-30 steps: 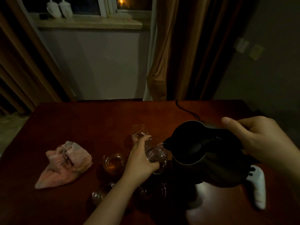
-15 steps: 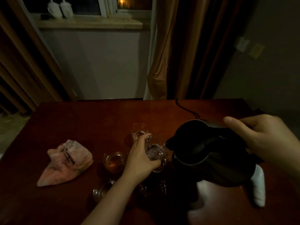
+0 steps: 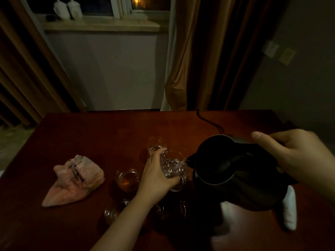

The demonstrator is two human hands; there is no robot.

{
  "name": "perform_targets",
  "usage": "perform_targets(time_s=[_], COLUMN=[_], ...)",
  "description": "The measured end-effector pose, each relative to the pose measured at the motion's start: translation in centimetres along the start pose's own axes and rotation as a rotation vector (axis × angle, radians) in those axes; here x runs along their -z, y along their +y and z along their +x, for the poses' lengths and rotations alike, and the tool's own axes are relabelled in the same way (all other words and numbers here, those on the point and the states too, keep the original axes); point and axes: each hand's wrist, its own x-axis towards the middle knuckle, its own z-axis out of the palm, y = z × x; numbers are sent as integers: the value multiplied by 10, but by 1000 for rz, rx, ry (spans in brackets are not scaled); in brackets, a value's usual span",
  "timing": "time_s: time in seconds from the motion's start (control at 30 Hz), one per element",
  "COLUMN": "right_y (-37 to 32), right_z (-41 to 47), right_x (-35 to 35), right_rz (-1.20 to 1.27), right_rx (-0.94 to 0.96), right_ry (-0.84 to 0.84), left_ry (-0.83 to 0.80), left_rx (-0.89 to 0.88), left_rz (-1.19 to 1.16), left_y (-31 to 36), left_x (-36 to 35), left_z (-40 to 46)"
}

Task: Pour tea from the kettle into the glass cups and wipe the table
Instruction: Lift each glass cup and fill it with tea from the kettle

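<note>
My right hand (image 3: 297, 160) grips the handle of a black kettle (image 3: 233, 174), tilted left with its spout at the rim of a glass cup (image 3: 173, 171). My left hand (image 3: 155, 176) holds that cup from the left side, just above the dark red table (image 3: 90, 134). A cup with amber tea (image 3: 127, 180) stands to the left of my left hand. Another glass cup (image 3: 156, 144) stands behind it. Two more cups, one (image 3: 114, 211) under my left forearm and one (image 3: 171, 209) beside it, sit nearer me. A crumpled pink cloth (image 3: 76, 180) lies at the left.
A white object (image 3: 290, 209) lies on the table beneath the kettle at the right. A black cord (image 3: 210, 122) runs across the table's back right. Beyond the far edge are curtains (image 3: 203, 55), a wall and a windowsill with two white mugs (image 3: 66, 9).
The kettle has stayed tilted at the held cup, shifting slightly right, and liquid splashes in the cup. My left hand keeps its hold on the cup.
</note>
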Motion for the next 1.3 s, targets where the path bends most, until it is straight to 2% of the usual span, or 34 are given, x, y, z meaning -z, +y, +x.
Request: perform_targets(time_s=[0.33,0.83,1.3], right_y=[-12,-17,-9], right_z=[-9,-8,-14], right_x=[3,7,7], right_rz=[40,-12,-4], right_rx=[-50,27,21], right_ry=[59,67,21], left_ry=[-11,-25,-20], left_rx=[-7,-10,-13], left_rz=[5,-25,-12], left_y=[-2,1,1], left_x=[-5,-10,-14], left_z=[-3,-7,-15])
